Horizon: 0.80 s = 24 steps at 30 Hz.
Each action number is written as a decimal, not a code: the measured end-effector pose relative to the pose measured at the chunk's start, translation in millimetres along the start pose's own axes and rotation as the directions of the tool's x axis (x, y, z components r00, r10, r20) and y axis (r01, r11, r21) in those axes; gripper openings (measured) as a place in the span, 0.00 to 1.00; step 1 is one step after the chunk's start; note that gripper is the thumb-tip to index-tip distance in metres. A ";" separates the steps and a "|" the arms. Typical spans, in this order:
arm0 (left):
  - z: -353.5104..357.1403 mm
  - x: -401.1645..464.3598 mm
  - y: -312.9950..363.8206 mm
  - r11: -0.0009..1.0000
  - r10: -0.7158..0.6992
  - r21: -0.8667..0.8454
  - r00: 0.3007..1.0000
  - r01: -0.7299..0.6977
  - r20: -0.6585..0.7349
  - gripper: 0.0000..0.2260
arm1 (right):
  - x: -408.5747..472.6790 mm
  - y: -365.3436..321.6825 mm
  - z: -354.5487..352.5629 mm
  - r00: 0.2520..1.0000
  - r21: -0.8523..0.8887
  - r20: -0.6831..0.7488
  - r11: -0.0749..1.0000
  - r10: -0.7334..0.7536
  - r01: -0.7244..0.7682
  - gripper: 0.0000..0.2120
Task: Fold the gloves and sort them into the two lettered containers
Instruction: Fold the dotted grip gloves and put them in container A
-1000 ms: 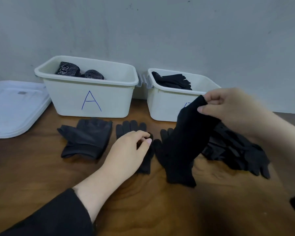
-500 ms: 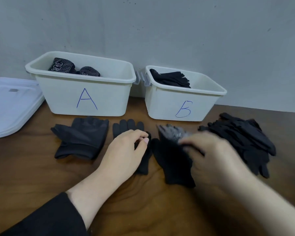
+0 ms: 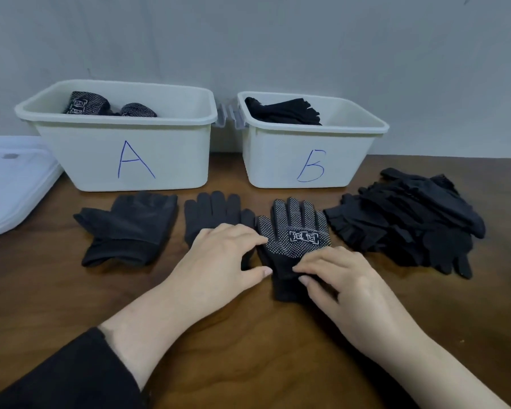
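Since half a second earlier my right hand (image 3: 341, 278) had pulled back off the dotted glove (image 3: 295, 234), which then lay flat, grip dots and white logo face up, fingers pointing at container B (image 3: 307, 154). Before that the hand covered most of it.

Grip state: right hand fingers lightly curled, tips pressing the glove's cuff near its lower end; not clearly pinching. Left hand (image 3: 222, 255) spread flat, fingers straight, fingertips touching the dotted glove's left edge, palm lying over the lower part of a plain black glove (image 3: 213, 214) just left of it.

Relative to the dotted glove: a dark glove with ribbed cuff (image 3: 127, 228) further left, apart from the plain one. A loose pile of black gloves (image 3: 407, 219) to the right, near but not touching. Container A (image 3: 124, 152) behind and left, holding folded dotted gloves (image 3: 86, 103). Container B directly behind, holding black gloves (image 3: 281, 112). The two containers nearly touched at their handles. White lids (image 3: 9, 178) far left, on the wooden table (image 3: 248, 349).
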<state>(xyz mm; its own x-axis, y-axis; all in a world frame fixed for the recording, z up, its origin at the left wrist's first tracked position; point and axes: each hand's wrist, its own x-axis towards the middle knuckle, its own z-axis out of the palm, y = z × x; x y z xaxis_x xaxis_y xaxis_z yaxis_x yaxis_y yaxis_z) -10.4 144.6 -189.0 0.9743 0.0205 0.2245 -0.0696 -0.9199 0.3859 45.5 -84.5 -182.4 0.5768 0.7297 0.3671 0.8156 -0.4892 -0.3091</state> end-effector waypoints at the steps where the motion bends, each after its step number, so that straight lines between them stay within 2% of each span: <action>1: 0.4 -0.1 -0.4 1.000 0.005 0.011 1.000 -0.005 0.000 0.23 | -1.3 0.4 0.5 0.999 0.000 0.044 1.000 -0.004 0.004 0.09; 3: 1.4 -0.4 -1.8 1.000 0.012 0.020 1.000 -0.012 0.003 0.21 | -4.8 3.1 -0.2 0.996 0.039 0.088 0.999 -0.005 0.001 0.13; 7: 2.0 -2.3 -2.7 1.000 0.029 -0.001 1.000 -0.029 -0.009 0.18 | -9.6 8.2 -9.6 0.998 0.143 0.055 0.989 0.038 -0.045 0.15; 11: -3.9 -4.3 -1.1 0.990 0.120 -0.068 0.990 -0.125 -0.072 0.14 | -11.6 16.2 -13.5 0.988 0.123 0.137 0.988 0.073 -0.090 0.16; 15: -5.3 -8.6 8.6 0.962 0.255 -0.110 0.966 -0.249 0.037 0.19 | -10.6 19.7 -14.4 0.977 0.112 0.202 0.990 0.067 -0.091 0.16; 19: 1.4 -7.1 11.7 0.959 0.283 -0.055 0.955 -0.279 0.093 0.21 | -9.9 18.8 -11.5 0.983 0.127 0.163 0.986 0.090 -0.111 0.07; 24: 3.8 -6.5 14.8 0.956 0.291 -0.038 0.956 -0.289 0.042 0.16 | -6.6 11.0 -3.6 0.996 0.056 0.040 0.995 0.079 -0.081 0.03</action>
<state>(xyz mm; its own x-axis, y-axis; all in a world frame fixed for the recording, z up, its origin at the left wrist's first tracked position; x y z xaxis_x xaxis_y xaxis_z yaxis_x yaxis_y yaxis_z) -16.9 129.4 -188.2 0.9199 -0.2644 0.2896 -0.3568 -0.8708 0.3383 50.9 -96.5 -185.1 0.6370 0.7073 0.3065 0.7623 -0.5191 -0.3864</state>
